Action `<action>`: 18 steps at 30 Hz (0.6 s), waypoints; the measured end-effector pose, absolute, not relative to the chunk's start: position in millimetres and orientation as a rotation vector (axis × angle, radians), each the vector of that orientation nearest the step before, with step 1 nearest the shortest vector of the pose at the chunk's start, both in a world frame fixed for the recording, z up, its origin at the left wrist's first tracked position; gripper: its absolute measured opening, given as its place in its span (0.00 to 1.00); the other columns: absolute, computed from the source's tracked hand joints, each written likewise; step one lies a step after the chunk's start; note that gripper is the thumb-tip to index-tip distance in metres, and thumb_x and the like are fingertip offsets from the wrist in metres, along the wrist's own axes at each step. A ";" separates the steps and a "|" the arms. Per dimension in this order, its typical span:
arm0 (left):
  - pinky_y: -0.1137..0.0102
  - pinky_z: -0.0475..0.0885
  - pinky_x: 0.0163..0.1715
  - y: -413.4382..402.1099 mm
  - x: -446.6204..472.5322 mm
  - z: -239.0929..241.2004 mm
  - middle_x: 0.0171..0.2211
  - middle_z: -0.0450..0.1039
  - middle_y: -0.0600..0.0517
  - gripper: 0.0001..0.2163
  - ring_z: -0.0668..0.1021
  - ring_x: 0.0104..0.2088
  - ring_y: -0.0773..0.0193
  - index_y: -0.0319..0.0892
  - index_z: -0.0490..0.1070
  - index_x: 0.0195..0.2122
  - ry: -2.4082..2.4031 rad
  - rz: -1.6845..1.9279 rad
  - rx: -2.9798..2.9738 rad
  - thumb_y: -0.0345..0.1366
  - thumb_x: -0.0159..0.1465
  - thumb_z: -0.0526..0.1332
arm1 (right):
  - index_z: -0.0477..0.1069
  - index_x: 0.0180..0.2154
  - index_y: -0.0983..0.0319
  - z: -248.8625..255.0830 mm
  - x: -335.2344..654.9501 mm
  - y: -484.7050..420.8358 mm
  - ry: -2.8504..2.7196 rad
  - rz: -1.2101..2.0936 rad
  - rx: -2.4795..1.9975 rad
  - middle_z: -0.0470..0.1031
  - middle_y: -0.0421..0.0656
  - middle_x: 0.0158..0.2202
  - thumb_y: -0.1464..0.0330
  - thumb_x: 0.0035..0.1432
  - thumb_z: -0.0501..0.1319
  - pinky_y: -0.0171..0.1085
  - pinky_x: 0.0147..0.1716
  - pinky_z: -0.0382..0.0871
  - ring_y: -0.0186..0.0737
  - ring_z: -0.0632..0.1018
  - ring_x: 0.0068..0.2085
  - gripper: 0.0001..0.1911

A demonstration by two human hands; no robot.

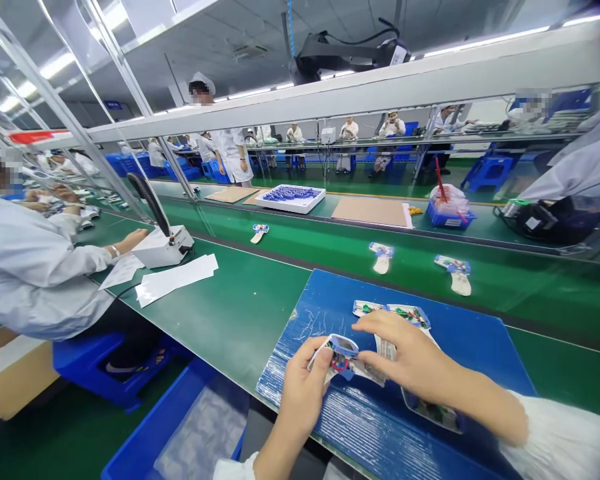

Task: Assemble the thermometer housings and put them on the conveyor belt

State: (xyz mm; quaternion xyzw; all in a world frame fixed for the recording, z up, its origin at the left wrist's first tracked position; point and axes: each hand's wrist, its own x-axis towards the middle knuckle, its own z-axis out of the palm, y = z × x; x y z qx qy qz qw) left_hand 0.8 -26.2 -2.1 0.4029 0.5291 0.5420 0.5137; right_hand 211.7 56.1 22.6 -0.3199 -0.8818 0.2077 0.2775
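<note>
My left hand [303, 383] is closed around a white-and-blue handheld device [344, 347], gripping it by its edge. A small grey display, a red wire and green circuit parts show in its open shell. My right hand [413, 353] reaches in from the right with fingers apart, the thumb close to the device; whether it touches cannot be made out. Beneath both hands lies a blue ribbed mat [350, 427]. More open device shells rest on it: one shell [409, 315] and another [366, 307] beyond my right hand, and a partly hidden shell [433, 410] under my right forearm.
Beyond the mat runs a green conveyor belt [320, 248] carrying three similar units. A white tray of blue parts [290, 199], cardboard [373, 211] and a blue basket [449, 215] stand behind it. At left are paper strips [177, 279], a white box [163, 247] and a seated co-worker.
</note>
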 end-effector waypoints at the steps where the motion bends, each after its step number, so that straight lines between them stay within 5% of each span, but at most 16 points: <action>1: 0.75 0.58 0.19 -27.7 0.4 -2.0 0.27 0.69 0.54 0.25 0.63 0.21 0.73 0.39 0.81 0.44 1.278 1.311 0.977 0.59 0.65 0.64 | 0.77 0.53 0.56 29.1 211.5 54.1 -2.330 0.756 -0.942 0.79 0.48 0.54 0.61 0.67 0.64 0.52 0.57 0.73 0.52 0.78 0.55 0.15; 6: 0.72 0.65 0.25 -36.3 -3.1 -3.3 0.35 0.74 0.50 0.17 0.70 0.27 0.68 0.46 0.83 0.46 1.321 1.334 1.268 0.51 0.72 0.59 | 0.81 0.44 0.55 55.3 204.4 43.2 -2.085 1.345 -1.174 0.82 0.41 0.45 0.60 0.66 0.61 0.43 0.49 0.72 0.45 0.79 0.47 0.12; 11: 0.69 0.69 0.41 -39.7 -5.9 -3.3 0.38 0.78 0.52 0.12 0.77 0.39 0.62 0.54 0.82 0.50 1.328 1.393 1.555 0.43 0.74 0.58 | 0.81 0.37 0.55 58.0 196.4 37.7 -2.026 1.351 -1.236 0.81 0.39 0.38 0.61 0.64 0.61 0.41 0.41 0.69 0.42 0.78 0.40 0.10; 18: 0.69 0.69 0.41 -41.5 -5.9 -8.1 0.40 0.80 0.52 0.12 0.78 0.40 0.62 0.53 0.81 0.53 1.330 1.390 1.650 0.41 0.74 0.59 | 0.73 0.30 0.58 46.1 194.6 37.6 -2.086 1.241 -1.131 0.77 0.39 0.36 0.66 0.62 0.59 0.41 0.40 0.66 0.39 0.75 0.38 0.08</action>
